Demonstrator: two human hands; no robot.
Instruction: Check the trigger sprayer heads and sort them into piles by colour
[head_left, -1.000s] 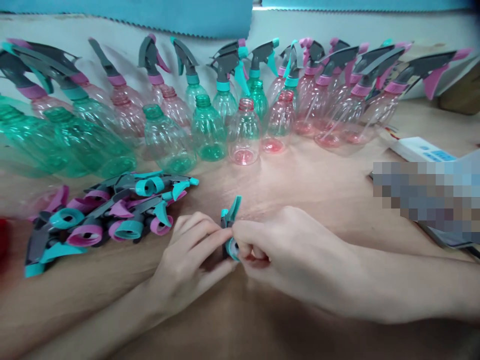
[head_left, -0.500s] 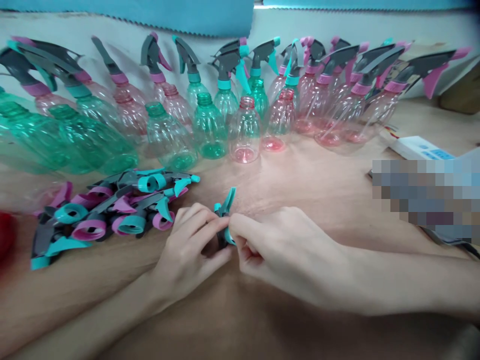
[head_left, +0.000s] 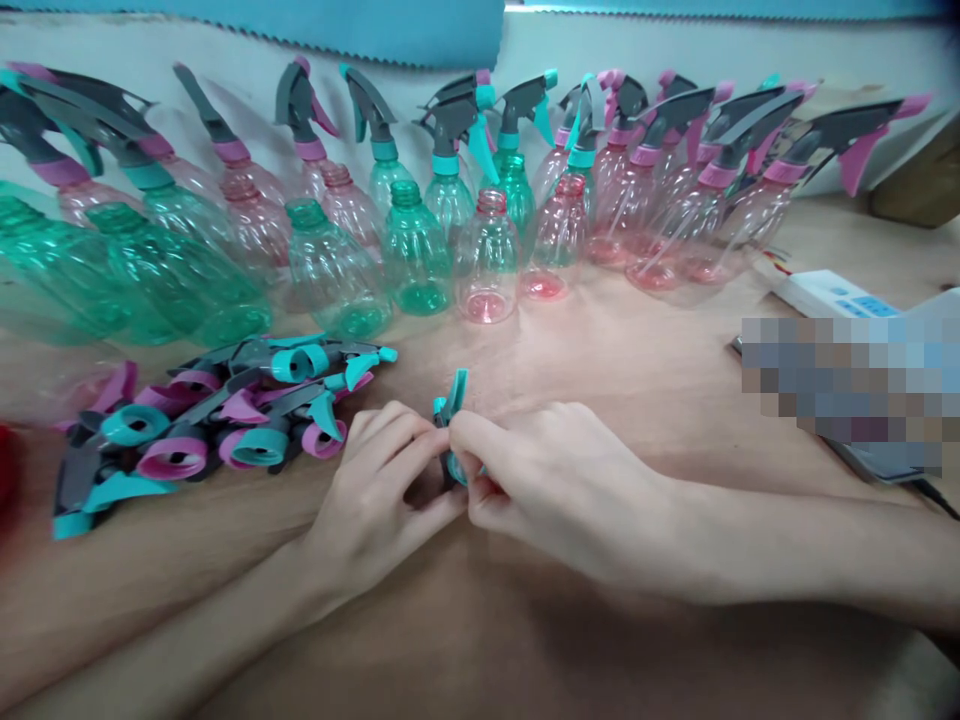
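Low over the table, a grey and teal trigger spray head (head_left: 455, 392) stands with its teal trigger pointing up and away. My left hand (head_left: 375, 490) is closed around its body from the left. My right hand (head_left: 536, 480) is closed in a pinch at the teal collar, which faces right; its fingertips cover whatever is between them. To the left of my hands lies a pile of loose spray heads (head_left: 176, 458), grey with pink or teal collars and triggers.
Open-necked green bottles (head_left: 330, 275) and pink bottles (head_left: 489, 265) stand beyond my hands. Behind them are several bottles fitted with spray heads (head_left: 450, 135). A white box (head_left: 832, 295) and a dark flat device (head_left: 877, 462), partly blurred out, lie to the right.
My right fingers have shifted slightly at the collar of the spray head. My left hand keeps its hold. The whole view has moved a little.
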